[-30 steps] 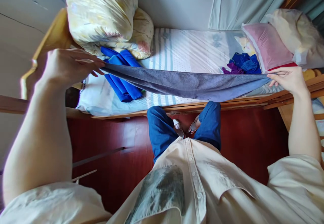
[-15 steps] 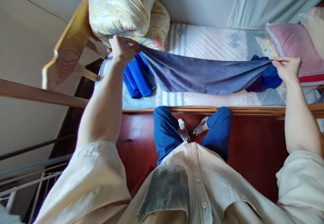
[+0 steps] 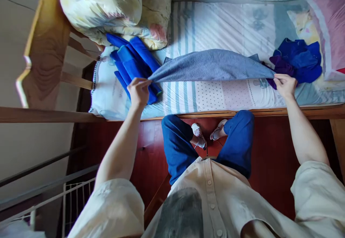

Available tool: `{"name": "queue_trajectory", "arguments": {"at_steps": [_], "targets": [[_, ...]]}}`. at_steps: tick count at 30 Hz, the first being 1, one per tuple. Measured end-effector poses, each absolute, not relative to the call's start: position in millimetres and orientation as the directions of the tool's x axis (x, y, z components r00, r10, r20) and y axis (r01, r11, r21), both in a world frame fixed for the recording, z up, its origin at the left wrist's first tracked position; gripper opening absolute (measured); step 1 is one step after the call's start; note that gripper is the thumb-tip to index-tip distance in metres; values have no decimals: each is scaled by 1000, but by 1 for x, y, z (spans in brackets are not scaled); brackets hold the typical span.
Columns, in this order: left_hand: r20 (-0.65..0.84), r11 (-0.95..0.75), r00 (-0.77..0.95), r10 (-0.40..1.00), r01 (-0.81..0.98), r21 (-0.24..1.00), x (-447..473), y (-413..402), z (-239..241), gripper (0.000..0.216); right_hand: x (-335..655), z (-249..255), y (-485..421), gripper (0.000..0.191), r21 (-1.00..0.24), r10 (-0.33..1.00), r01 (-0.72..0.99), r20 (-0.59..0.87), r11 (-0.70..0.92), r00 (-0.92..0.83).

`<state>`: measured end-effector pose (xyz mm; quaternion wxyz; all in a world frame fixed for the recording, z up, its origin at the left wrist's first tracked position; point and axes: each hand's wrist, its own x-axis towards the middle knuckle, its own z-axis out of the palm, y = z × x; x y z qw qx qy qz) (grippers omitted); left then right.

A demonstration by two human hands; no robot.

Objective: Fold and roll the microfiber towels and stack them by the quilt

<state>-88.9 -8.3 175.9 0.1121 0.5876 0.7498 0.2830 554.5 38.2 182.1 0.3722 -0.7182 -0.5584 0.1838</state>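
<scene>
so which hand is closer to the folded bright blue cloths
Left. The left hand pinches the grey towel over the folded blue cloths; the right hand holds its far end by the crumpled blue pile.

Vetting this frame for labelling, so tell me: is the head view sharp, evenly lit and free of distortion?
Head view: the grey-blue terry towel, left hand and right hand are sharp; light is soft and even, no glare; wide-angle warp bows the wooden bed rail and stretches the cream shirt below.
</scene>
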Motion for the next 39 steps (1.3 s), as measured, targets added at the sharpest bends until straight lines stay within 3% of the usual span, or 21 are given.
{"name": "queue_trajectory", "arguments": {"at_steps": [4, 9, 14, 19, 27, 35, 39], "targets": [[-22, 146, -156, 988, 851, 504, -82, -32, 117, 27, 562, 122, 18, 23, -681, 969, 707, -18, -193, 247], [-240, 254, -178, 954, 906, 339, -75, -53, 68, 25, 569, 68, -15, 21, -456, 983, 880, -171, -133, 60], [-263, 177, -110, 959, 954, 244, -69, -56, 52, 16, 575, 42, -30, 27, -325, 973, 944, -229, -61, -16], [-327, 87, -11, 945, 972, 217, -74, -53, 52, 20, 585, 38, -35, 35, -290, 972, 956, -233, -44, -26], [-432, 31, -5, 902, 998, 55, -77, -71, 65, 30, 583, 53, -55, 42, -28, 916, 987, -370, 158, -157], [-420, 81, -62, 905, 996, 26, -72, -77, 83, 30, 572, 68, -55, 42, 19, 891, 987, -433, 159, -135], [-486, 16, 1, 874, 999, 31, -75, -73, 79, 29, 564, 74, -51, 43, 54, 868, 987, -485, 152, -107]]}}
